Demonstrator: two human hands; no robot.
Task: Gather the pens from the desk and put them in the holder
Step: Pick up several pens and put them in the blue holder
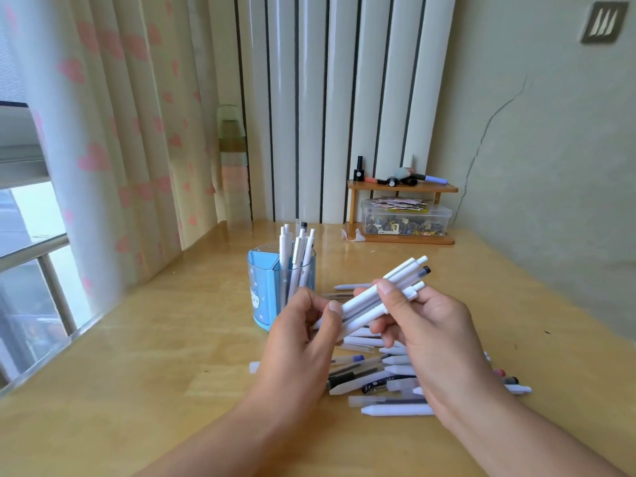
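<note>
Both hands, left hand point(303, 325) and right hand point(423, 321), grip a bundle of white pens point(375, 297) above the desk point(137, 356). Just left and farther off stands the blue holder point(265, 287) with pens upright; loose pens point(378, 380) lie beneath the hands.

Holder point(265, 287): pale blue, white cartoon figure. Pens point(371, 304): mostly white. Tabletop point(155, 356): honey-yellow wood. Curtain point(113, 132): cream, pink hearts.

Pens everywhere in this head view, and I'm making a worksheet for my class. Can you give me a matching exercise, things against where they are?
Things:
1. bundle of pens
2. blue holder
3. clear box
4. loose pens

Places:
A. under the small wooden shelf
B. lying on the desk
C. held between both hands
D. standing upright, pens inside

Pairs: 1-C, 2-D, 3-A, 4-B
</note>
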